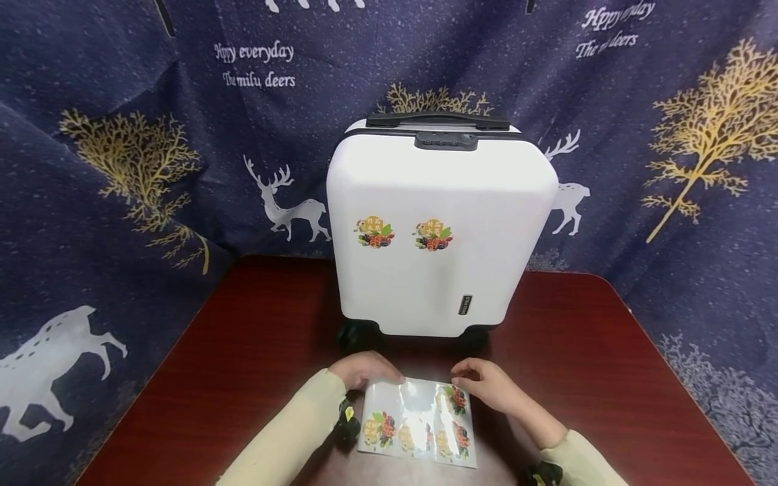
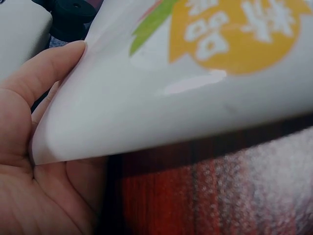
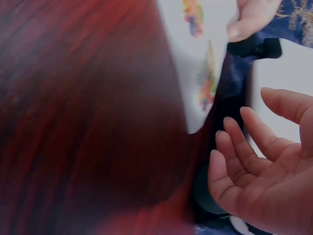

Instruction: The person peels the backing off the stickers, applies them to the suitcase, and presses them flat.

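My left hand (image 1: 367,369) grips a glossy white sheet of stickers (image 1: 391,398) by its far left part. In the left wrist view the thumb (image 2: 58,61) lies on top and the other fingers pass underneath. Several fruit stickers with yellow labels are on the sheet, most along its near side. By the sheet's far right corner is my right hand (image 1: 491,387); in the right wrist view its fingers (image 3: 232,166) are loosely bent, apart from the sheet, and hold nothing. Behind both hands stands a white suitcase (image 1: 395,290), bearing two matching stickers side by side on its front.
The suitcase rests on dark wheels (image 1: 358,334) on a reddish-brown table (image 1: 243,364). A black handle (image 1: 437,121) and a combination lock (image 1: 446,140) are at its top. A dark blue cloth (image 1: 255,135) with deer and trees hangs behind.
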Motion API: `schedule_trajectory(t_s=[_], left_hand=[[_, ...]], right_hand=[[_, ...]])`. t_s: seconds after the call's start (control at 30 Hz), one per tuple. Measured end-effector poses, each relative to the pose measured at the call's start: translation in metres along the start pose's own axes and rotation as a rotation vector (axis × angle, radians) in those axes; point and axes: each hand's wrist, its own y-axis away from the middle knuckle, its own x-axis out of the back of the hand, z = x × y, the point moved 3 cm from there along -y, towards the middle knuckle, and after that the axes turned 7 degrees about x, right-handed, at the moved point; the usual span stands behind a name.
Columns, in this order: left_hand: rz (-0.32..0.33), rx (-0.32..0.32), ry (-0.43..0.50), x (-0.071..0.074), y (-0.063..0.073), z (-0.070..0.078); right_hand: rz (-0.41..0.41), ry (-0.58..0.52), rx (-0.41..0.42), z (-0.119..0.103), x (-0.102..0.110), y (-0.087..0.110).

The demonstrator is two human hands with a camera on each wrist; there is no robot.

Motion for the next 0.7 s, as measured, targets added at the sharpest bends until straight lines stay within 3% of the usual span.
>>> schedule_trajectory(t_s=[0.33,0.7], left_hand=[[0.005,-0.002,-0.021,0.000,0.001,0.000],[0.000,0.000,-0.021,0.000,0.002,0.001]], right_hand=[[-0.091,0.015,0.071,0.010,-0.002,-0.010],[-0.185,0.026,0.096,0.013,-0.006,-0.018]])
